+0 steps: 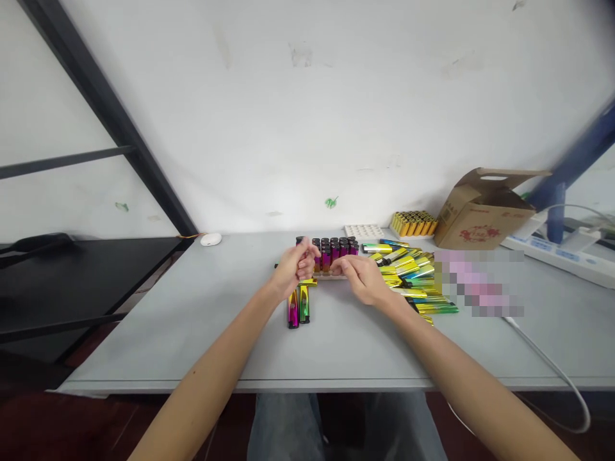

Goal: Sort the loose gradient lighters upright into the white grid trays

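My left hand [295, 267] is closed, its fingers curled at the left end of a block of upright lighters [335, 251]. These are shiny purple and gold with black tops, standing in a pale tray [329, 276]. Whatever lies inside that fist is hidden. On the tray's right side, my right hand [361, 276] has its fingers bent inward near the lighters; anything between the fingertips is too small to make out. Below my left hand lie a purple-gold lighter [293, 310] and a green-gold lighter [304, 305]. Another gold piece [308, 282] shows just under the hand.
Loose yellow, green and blue lighters [408, 275] spread out right of my right hand. Behind them stand a white holed tray [364, 231], a filled tray of yellow lighters [414, 224] and an open cardboard box [480, 218]. A power strip [562, 253] lies far right, a white case [211, 239] left.
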The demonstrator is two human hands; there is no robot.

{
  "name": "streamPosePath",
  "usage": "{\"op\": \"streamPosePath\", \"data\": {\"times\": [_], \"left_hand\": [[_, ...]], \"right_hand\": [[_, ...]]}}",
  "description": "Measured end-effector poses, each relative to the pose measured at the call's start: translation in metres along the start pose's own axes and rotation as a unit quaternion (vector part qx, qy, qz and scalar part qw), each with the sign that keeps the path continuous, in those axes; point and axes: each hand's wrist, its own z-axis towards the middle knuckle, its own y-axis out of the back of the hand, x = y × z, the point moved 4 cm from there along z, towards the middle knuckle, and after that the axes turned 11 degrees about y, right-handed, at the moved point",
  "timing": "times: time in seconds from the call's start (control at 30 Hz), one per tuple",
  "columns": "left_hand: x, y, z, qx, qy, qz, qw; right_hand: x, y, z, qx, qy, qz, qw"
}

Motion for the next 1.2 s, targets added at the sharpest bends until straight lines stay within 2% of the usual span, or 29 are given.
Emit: {"op": "streamPosePath", "data": {"times": [0.13,0.3,0.43,0.6,0.9,1.1,1.2], "left_hand": [[0.001,0.0,0.0,0.028,0.026,-0.056,0.998],[0.0,0.0,-0.001,0.027,0.032,-0.068,0.997],[0.004,0.001,0.002,-0.005,0.034,-0.034,0.999],[0.017,-0.001,0.007,-0.051,0.056,0.055,0.996],[0.024,-0.018,0.006,0.008,0.056,0.032,0.998],[0.025,-0.018,0.005,0.037,0.066,0.04,0.996],[0.023,-0.018,0.003,0.052,0.072,0.04,0.995]], "right_hand": [[-0.002,0.001,0.001,0.002,0.0,-0.014,1.0],[-0.01,0.011,0.0,-0.049,-0.009,-0.019,0.999],[-0.015,0.015,-0.001,-0.068,-0.024,-0.024,0.997],[-0.009,0.012,0.001,-0.049,-0.012,-0.035,0.998],[-0.012,0.017,0.0,-0.078,-0.024,-0.04,0.996],[-0.014,0.027,0.001,-0.161,-0.029,-0.055,0.985],[-0.015,0.03,0.002,-0.173,-0.023,-0.059,0.983]]}}
